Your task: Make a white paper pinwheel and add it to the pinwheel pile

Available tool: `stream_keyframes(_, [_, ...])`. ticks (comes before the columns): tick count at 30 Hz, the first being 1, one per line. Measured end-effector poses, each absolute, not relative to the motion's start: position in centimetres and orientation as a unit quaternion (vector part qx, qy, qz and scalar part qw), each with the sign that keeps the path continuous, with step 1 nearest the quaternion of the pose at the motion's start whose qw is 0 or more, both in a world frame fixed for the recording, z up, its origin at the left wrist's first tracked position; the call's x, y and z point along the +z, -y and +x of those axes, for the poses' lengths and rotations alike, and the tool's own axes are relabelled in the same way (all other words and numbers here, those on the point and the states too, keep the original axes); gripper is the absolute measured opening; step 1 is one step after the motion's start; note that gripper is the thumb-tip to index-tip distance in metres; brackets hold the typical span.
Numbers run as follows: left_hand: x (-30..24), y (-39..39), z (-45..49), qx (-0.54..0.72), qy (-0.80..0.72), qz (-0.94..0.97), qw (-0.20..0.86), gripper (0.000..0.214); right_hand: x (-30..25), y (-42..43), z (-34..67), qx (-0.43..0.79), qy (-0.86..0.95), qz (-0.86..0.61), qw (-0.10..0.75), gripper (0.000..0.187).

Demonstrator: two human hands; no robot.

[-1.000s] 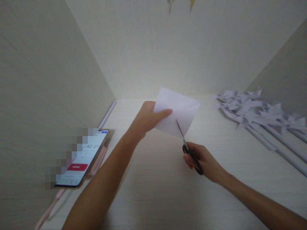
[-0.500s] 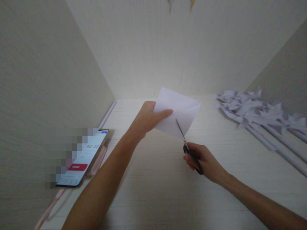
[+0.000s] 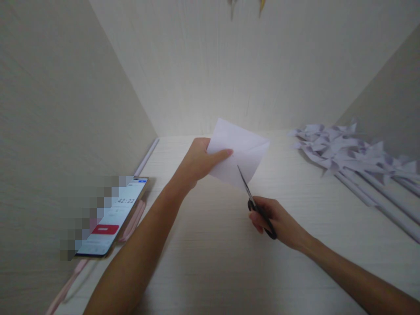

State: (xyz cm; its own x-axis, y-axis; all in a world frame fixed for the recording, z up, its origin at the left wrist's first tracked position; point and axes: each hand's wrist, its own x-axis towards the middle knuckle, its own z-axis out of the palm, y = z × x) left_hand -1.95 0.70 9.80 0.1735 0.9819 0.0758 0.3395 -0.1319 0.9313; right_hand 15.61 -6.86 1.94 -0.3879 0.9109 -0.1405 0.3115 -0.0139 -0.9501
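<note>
Paper sheet (image 3: 244,140) looks barely started imo: flat, pinched in the left hand (image 3: 205,157) over the surface (image 3: 203,249), right hand (image 3: 275,218) gripping scissors (image 3: 250,204) across it. Pinwheels (image 3: 341,148) on the right look finished.

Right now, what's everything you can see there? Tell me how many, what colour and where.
Paper sheet: one, white, in the left hand
Scissors: one, black handles, grey blades, in the right hand
Pinwheels: several overlapping, white, far right
Sticks: several, white, below the pinwheels
Phone: one, pale screen with red button, left side, partly pixelated
Strap: count unclear, pink, by the phone
Tube: one, whitish, beyond the phone
Tips: two, greyish and yellow, top edge, cut off
Table: one, whitish, below
Walls: three, pale, left, back, right
Left hand: one, bare, centre
Right hand: one, bare, right of centre
</note>
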Motion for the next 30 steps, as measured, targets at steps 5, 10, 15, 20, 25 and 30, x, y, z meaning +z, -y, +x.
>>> stream_keyframes(5, [9.9, -1.9, -3.8, 0.425, -0.557, 0.634, 0.326, 0.031, 1.1, 6.8, 16.1, 0.487, 0.675, -0.487, 0.262, 0.037])
stream_keyframes(10, [10.1, -1.9, -4.4, 0.327, -0.54, 0.713, 0.304, 0.023, 1.2, 6.2, 16.4, 0.401, 0.593, -0.531, 0.453, 0.028])
stream_keyframes(15, [9.6, -0.7, -2.0, 0.097, -0.414, 0.842, 0.332, 0.019, 1.5, 5.5, 16.7, 0.349, 0.549, -0.536, 0.538, 0.033])
stream_keyframes(20, [8.5, -0.2, -0.7, 0.038, -0.386, 0.866, 0.315, 0.02, 1.0, 5.3, 17.0, 0.402, 0.552, -0.54, 0.492, 0.036])
stream_keyframes(25, [7.5, -1.1, -0.5, 0.341, -0.434, 0.761, 0.341, 0.037, 0.9, 4.9, 17.0, 0.411, 0.448, -0.527, 0.594, 0.033])
stream_keyframes(30, [6.5, -1.1, 0.7, 0.494, -0.343, 0.574, 0.556, 0.062, 1.3, 4.6, 16.9, 0.421, 0.298, -0.47, 0.716, 0.031])
